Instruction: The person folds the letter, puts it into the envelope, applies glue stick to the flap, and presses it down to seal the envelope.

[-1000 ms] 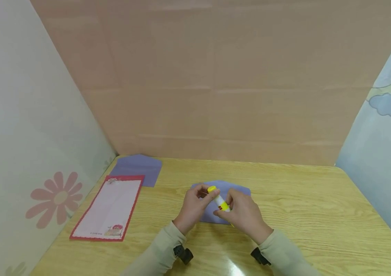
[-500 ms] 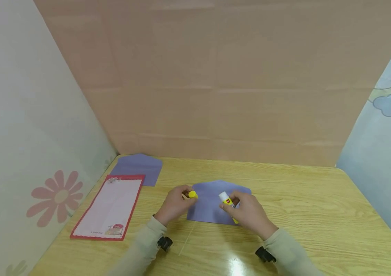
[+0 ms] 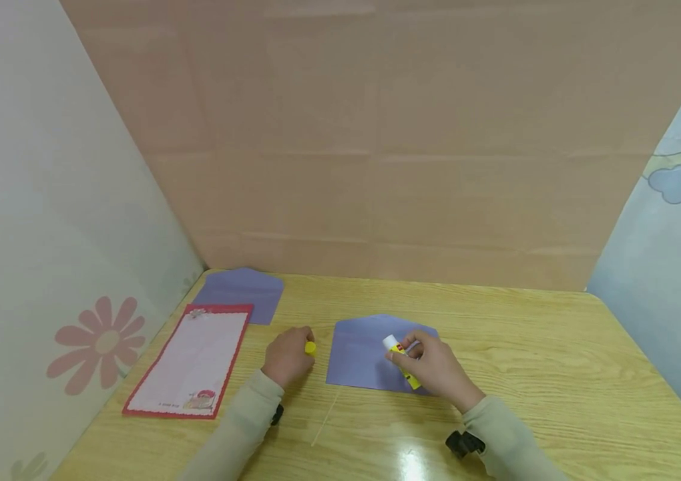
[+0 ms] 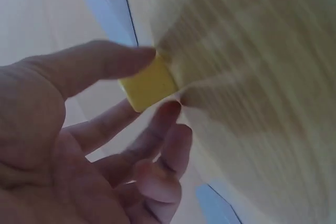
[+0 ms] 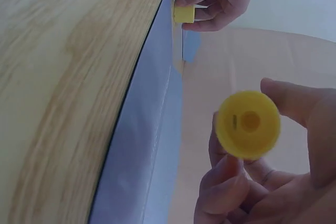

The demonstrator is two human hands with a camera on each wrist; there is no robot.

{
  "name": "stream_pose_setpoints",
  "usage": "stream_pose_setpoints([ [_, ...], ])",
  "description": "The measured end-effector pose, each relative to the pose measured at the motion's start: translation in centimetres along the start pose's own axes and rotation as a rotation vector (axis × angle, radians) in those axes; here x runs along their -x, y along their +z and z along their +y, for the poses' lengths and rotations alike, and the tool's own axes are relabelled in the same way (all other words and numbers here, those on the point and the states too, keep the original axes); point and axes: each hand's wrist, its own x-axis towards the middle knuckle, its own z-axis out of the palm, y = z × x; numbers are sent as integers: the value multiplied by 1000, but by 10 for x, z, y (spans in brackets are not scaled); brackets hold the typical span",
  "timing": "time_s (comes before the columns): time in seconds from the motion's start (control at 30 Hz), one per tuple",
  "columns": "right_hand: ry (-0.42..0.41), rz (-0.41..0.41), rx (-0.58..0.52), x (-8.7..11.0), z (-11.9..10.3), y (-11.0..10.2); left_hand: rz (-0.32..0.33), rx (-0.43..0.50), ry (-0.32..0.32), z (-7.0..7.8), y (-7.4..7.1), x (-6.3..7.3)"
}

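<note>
My left hand point(image 3: 288, 356) pinches a yellow cap point(image 4: 149, 85) between thumb and fingers, low over the table, left of the nearer purple envelope point(image 3: 352, 354). Whether the cap touches the wood I cannot tell. In my right hand point(image 3: 439, 367) a glue stick point(image 3: 403, 363) is gripped at a tilt above that envelope, its white top bare and pointing up and left. The right wrist view looks straight at the glue stick's round yellow base point(image 5: 248, 124). The envelope lies flat with its flap spread out toward the back.
A red-bordered white sheet point(image 3: 190, 361) lies at the left, overlapping a second purple envelope point(image 3: 244, 290) behind it. A thin pale line point(image 3: 325, 419) marks the wooden table point(image 3: 533, 374) in front of the nearer envelope. Paper-covered walls stand behind and at both sides.
The cap has come off the glue stick. My left hand has carried it left and down toward the table, while my right hand has shifted slightly right with the glue stick.
</note>
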Motion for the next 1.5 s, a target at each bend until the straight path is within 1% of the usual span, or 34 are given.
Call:
stream_pose_setpoints([
  [0.07,1,9,-3,-2,1,0,13,-4,7,2,0,2],
  [0.13,3,10,-10,-3,2,-1,43,-14,45,6,-1,6],
  [0.23,8,5,-28,-4,4,-2,88,-29,135,15,0,14],
  [0.3,8,-5,-42,-5,4,-3,103,-65,218,24,2,21],
  [0.33,4,-4,-44,-6,4,-3,93,-86,254,29,2,25],
  [0.37,1,-1,-45,-7,5,-3,69,-109,283,34,3,29],
  [0.47,0,16,-39,-10,5,-3,-25,-172,347,47,7,40],
  [0.53,1,32,-37,-14,4,-2,-87,-191,352,55,9,45],
  [0.6,3,44,-33,-18,3,-2,-114,-208,349,62,12,48],
  [0.7,-15,68,-11,-23,-1,0,-116,-249,355,69,15,51],
  [0.8,-37,91,34,-28,-4,4,-125,-294,372,75,20,53],
  [0.93,-79,84,81,-36,-10,14,-132,-324,382,80,25,55],
  [1.1,-166,8,144,-50,-17,31,-127,-334,383,82,27,53],
  [1.27,-220,-103,184,-61,-24,47,-163,-319,360,84,24,53],
  [1.37,-242,-135,233,-66,-28,54,-183,-312,356,86,21,53],
  [1.5,-282,-167,289,-69,-30,60,-199,-335,357,87,21,53],
])
